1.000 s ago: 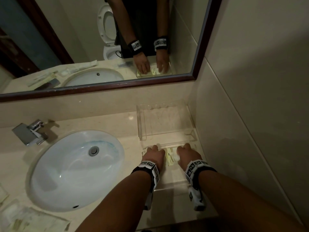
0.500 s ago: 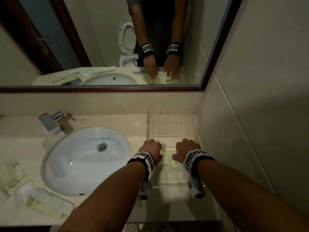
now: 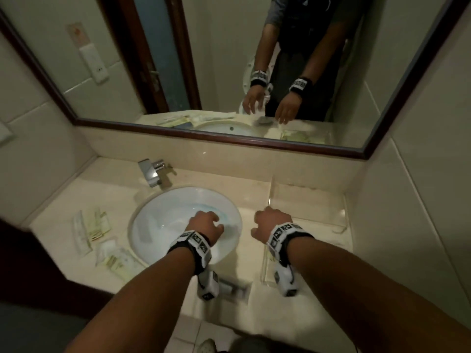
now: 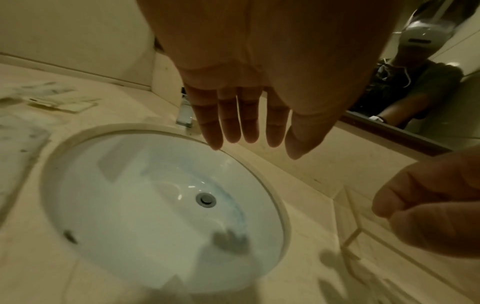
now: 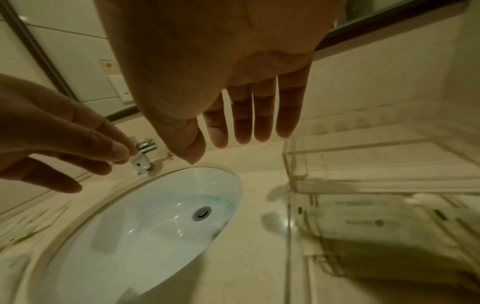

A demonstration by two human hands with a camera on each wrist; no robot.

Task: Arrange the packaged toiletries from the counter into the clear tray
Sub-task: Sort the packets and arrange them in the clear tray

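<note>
- We are looking first at the loose sachets (image 3: 93, 229) lying flat in a scattered cluster on the counter (image 3: 117, 189) left of the sink, some overlapping; these are the packaged toiletries not yet in the tray.
- We are judging them light, thin and floppy, with slick wrappers that probably slide over one another, so we are planning to pinch each by an edge or corner, or sweep several together.
- We are holding our left hand (image 3: 205, 226) over the sink basin (image 3: 163, 220), fingers straight and relaxed, palm down, holding nothing.
- We are holding our right hand (image 3: 271, 225) above the counter just beside the tray's left wall, fingers likewise extended and empty.
- We are seeing the clear tray (image 3: 341, 220) in the right corner against the wall, rigid and transparent, with a divider across it.
- In the right wrist view its near compartment (image 5: 296, 224) is holding pale printed packets (image 5: 369, 224); the far compartment appears empty, though glare is making that uncertain.
</note>
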